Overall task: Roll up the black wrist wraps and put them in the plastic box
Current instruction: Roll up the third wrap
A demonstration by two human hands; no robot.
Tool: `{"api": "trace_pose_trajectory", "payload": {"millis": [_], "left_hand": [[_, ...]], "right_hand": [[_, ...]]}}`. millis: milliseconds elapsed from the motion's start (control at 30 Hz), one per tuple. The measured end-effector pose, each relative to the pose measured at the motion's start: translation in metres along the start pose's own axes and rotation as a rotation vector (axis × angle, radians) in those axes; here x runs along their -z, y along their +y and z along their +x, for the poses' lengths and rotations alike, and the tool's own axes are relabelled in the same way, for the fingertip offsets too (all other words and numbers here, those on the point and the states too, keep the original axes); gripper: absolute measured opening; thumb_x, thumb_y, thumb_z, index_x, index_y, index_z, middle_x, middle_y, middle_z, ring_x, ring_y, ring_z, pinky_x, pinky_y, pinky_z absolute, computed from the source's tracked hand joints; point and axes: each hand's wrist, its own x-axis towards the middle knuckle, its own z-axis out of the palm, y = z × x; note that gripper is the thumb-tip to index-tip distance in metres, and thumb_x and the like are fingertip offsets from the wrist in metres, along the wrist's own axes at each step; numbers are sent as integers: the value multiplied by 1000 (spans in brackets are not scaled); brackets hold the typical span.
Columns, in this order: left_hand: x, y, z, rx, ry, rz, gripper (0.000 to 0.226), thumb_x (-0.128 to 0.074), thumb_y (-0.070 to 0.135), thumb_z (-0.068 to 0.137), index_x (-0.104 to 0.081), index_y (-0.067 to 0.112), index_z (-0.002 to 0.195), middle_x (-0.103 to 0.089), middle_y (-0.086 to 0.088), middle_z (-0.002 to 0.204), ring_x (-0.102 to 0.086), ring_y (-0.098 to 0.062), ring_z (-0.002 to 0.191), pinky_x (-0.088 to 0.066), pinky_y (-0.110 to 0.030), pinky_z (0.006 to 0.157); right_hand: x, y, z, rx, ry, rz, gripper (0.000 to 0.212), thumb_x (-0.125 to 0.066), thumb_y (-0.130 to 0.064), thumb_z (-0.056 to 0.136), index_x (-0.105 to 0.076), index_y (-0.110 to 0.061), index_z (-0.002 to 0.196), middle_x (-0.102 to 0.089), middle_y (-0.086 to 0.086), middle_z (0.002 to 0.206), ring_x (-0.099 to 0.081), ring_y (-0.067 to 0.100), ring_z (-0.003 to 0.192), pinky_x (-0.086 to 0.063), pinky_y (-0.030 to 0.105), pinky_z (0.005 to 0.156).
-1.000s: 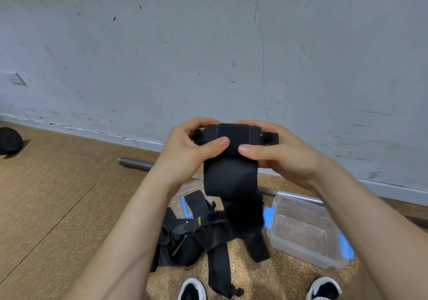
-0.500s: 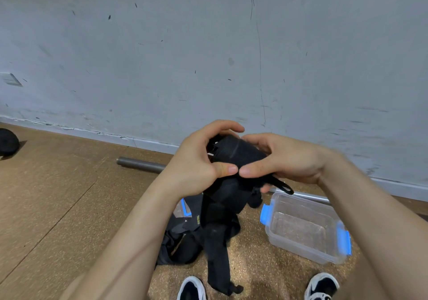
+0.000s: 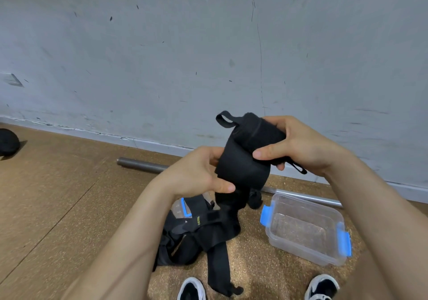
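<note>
A partly rolled black wrist wrap (image 3: 245, 158) is held in the air in front of the wall. My right hand (image 3: 298, 144) grips the rolled upper part, thumb across the front, with a thumb loop sticking out at the upper left. My left hand (image 3: 199, 174) pinches the flat band just below the roll. The wrap's loose tail hangs down towards the floor. More black wraps (image 3: 196, 232) lie in a heap on the cork floor below. The clear plastic box (image 3: 305, 228) with blue clips stands open to the right of the heap.
A steel barbell shaft (image 3: 143, 165) lies along the foot of the grey wall. The box's lid (image 3: 183, 209) shows partly under the heap. A black round object (image 3: 8, 141) sits at the far left. My two shoes (image 3: 192, 289) are at the bottom edge.
The roll has turned and risen to the right in my right hand, its thumb loop now on top. My left hand has slid down onto the flat band below it.
</note>
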Motion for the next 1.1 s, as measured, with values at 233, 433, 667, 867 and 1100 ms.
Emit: {"api": "trace_pose_trajectory", "payload": {"millis": [233,433,667,867,1100], "left_hand": [[-21,6,9,-101,235,560,25,-77,38,82,-65,16,82,-52,1,102,-45,-15,104,-38,-35,94],[-28,20,1,-269,265,764,32,-66,44,88,-51,17,84,-61,3,83,-54,-16,91,-32,-34,88],[-34,17,1,-37,205,194,26,-73,30,86,-56,26,105,-67,11,94,-64,-9,89,-54,-36,82],[-18,19,-1,203,77,146,19,-81,25,76,-74,14,89,-77,0,85,-73,-14,81,-58,-41,87],[-17,16,-5,104,-18,222,12,-76,32,84,-70,24,77,-74,10,80,-70,-9,85,-55,-32,84]], "right_hand": [[-3,7,6,-36,283,-176,33,-75,-1,81,-65,-18,106,-66,6,86,-60,15,68,-49,28,53],[-3,22,16,-18,499,-299,43,-78,-11,78,-60,-21,116,-66,-5,99,-63,18,92,-53,36,75],[-4,18,17,17,563,-382,49,-78,-13,79,-57,-21,123,-62,-5,106,-59,17,99,-46,28,80],[-13,20,18,38,540,-447,49,-77,-15,80,-56,-21,123,-62,-6,105,-58,15,96,-42,26,76],[-13,21,18,37,612,-530,51,-77,-16,80,-53,-22,125,-62,-3,111,-58,21,103,-51,39,88]]}}
